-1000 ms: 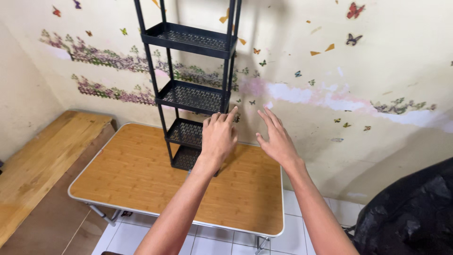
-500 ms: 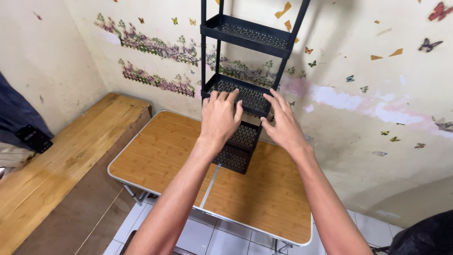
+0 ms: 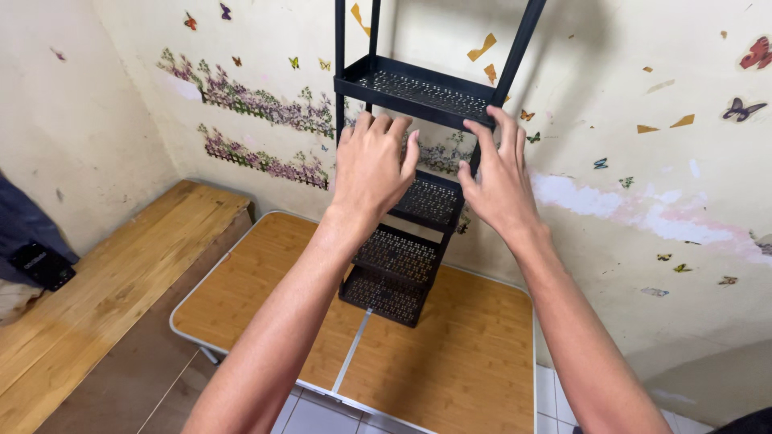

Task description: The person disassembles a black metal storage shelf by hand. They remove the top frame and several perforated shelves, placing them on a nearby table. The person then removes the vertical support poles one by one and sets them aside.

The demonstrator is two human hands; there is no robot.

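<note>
On the wooden folding counter point(image 3: 450, 362), against a wall with butterfly and flower stickers point(image 3: 257, 104), stands a black metal tiered rack point(image 3: 402, 265) with perforated shelf trays, which show nothing in them. The left hand point(image 3: 371, 165) and right hand point(image 3: 498, 173) are at the front rim of an upper tray point(image 3: 422, 90), fingers point(image 3: 515, 133) loosely spread, touching it rather than gripping.

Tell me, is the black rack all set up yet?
Looks mostly done: the rack stands upright on the table by the wall, with its shelves in place. In hand: the left hand and right hand are both up at the front edge of an upper shelf; whether they grip it is unclear. Left: letting go. The rack's top is out of view.
</note>
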